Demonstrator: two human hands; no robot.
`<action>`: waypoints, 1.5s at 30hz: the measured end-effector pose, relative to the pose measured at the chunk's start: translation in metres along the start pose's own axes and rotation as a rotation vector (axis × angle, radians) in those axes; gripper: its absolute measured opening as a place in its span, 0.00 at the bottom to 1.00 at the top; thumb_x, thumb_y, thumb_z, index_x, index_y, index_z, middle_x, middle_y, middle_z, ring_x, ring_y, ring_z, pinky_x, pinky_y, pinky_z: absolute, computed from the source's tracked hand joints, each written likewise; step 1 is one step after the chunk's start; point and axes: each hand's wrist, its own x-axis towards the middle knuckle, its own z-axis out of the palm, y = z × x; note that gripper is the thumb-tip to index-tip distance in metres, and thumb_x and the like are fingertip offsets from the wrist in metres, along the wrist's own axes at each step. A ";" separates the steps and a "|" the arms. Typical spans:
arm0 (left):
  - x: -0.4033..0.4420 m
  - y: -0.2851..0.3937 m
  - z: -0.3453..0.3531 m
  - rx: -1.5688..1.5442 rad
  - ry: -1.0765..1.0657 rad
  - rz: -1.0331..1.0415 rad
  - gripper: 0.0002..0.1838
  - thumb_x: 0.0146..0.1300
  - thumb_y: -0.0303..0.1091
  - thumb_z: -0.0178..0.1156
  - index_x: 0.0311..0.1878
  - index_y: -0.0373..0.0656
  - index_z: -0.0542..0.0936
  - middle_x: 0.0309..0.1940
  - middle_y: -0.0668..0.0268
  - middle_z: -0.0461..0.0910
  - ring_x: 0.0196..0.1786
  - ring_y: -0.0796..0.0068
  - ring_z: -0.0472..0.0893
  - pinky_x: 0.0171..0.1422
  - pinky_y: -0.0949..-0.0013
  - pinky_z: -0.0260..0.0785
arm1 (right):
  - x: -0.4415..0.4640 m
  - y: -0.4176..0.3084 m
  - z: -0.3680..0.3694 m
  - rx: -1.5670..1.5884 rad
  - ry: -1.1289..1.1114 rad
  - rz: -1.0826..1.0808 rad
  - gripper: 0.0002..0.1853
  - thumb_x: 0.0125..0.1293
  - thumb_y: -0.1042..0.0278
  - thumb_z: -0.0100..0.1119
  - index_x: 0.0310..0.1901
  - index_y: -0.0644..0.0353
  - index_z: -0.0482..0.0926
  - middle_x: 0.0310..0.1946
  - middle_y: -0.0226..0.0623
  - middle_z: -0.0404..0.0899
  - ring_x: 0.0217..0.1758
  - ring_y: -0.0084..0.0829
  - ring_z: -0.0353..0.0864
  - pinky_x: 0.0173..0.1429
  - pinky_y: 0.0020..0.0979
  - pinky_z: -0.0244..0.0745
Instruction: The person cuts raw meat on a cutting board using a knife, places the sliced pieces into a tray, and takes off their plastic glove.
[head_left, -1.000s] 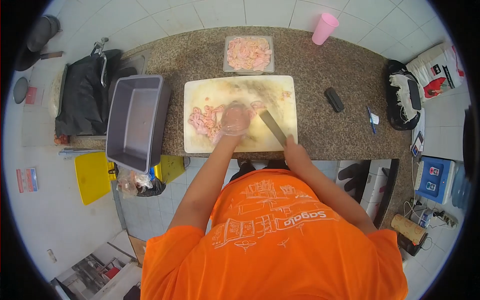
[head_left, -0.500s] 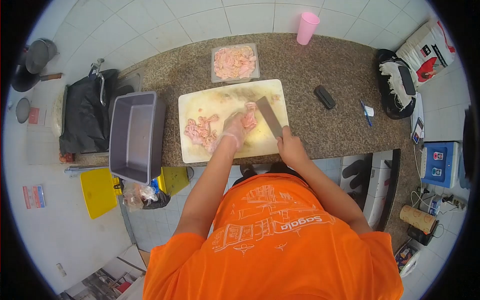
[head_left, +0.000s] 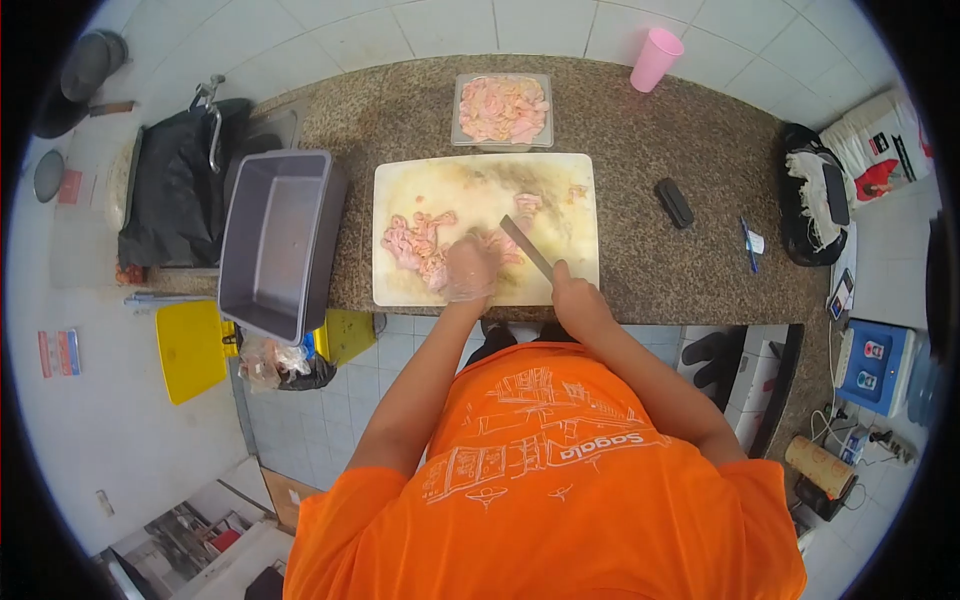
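Note:
My right hand [head_left: 582, 302] is closed round the handle of a cleaver [head_left: 528, 246], its blade pointing up and left over the white cutting board [head_left: 560, 230]. My left hand [head_left: 472, 268], in a clear plastic glove, bends over a strip of raw chicken [head_left: 505, 246] and seems to grip it, though its fingertips are partly hidden and blurred. The blade is close to this strip's right side. A small cut piece of chicken [head_left: 527, 203] lies above the blade. On the board's left part sits a loose pile of raw chicken [head_left: 412, 236].
Behind the board stands a clear tub [head_left: 503, 142] filled with chicken pieces. A grey bin [head_left: 305, 250] is at the left, by the sink faucet [head_left: 215, 120]. Farther right are a pink cup [head_left: 657, 60], a black case [head_left: 674, 203] and a blue pen [head_left: 748, 245].
The view has shifted slightly. My left hand has drawn nearer to me with the chicken strip, and a small piece now lies apart above it. The cleaver has turned, showing a narrower blade.

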 end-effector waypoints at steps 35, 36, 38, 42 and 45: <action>-0.028 0.001 -0.007 0.210 -0.084 0.297 0.08 0.60 0.34 0.67 0.40 0.41 0.83 0.31 0.52 0.84 0.39 0.50 0.85 0.47 0.53 0.77 | -0.020 0.017 -0.029 -0.082 -0.091 0.201 0.12 0.86 0.61 0.42 0.56 0.61 0.68 0.44 0.60 0.87 0.50 0.63 0.87 0.54 0.59 0.80; -0.023 0.004 0.001 0.224 -0.055 0.256 0.07 0.61 0.33 0.67 0.38 0.41 0.83 0.30 0.52 0.83 0.37 0.49 0.85 0.45 0.53 0.77 | -0.024 0.007 -0.030 -0.054 -0.090 0.245 0.12 0.85 0.62 0.41 0.56 0.62 0.68 0.44 0.60 0.87 0.50 0.63 0.88 0.54 0.58 0.80; -0.022 0.002 0.007 0.235 -0.020 0.269 0.05 0.61 0.32 0.66 0.35 0.42 0.82 0.28 0.53 0.82 0.35 0.49 0.84 0.42 0.52 0.77 | -0.031 0.005 -0.021 -0.074 -0.099 0.243 0.12 0.84 0.65 0.40 0.57 0.63 0.68 0.42 0.59 0.87 0.48 0.63 0.88 0.53 0.59 0.80; -0.024 -0.017 0.013 0.209 -0.021 0.434 0.06 0.59 0.34 0.68 0.35 0.43 0.84 0.27 0.53 0.82 0.36 0.49 0.84 0.43 0.49 0.77 | -0.001 0.013 0.008 -0.059 -0.010 0.050 0.11 0.81 0.67 0.46 0.56 0.63 0.67 0.35 0.63 0.85 0.41 0.66 0.87 0.45 0.63 0.81; -0.026 -0.022 0.008 0.164 -0.045 0.506 0.08 0.58 0.35 0.69 0.36 0.43 0.85 0.29 0.53 0.83 0.38 0.50 0.85 0.45 0.49 0.78 | 0.068 -0.007 0.026 0.001 0.169 -0.120 0.11 0.78 0.68 0.47 0.56 0.63 0.68 0.32 0.65 0.85 0.38 0.67 0.87 0.43 0.64 0.81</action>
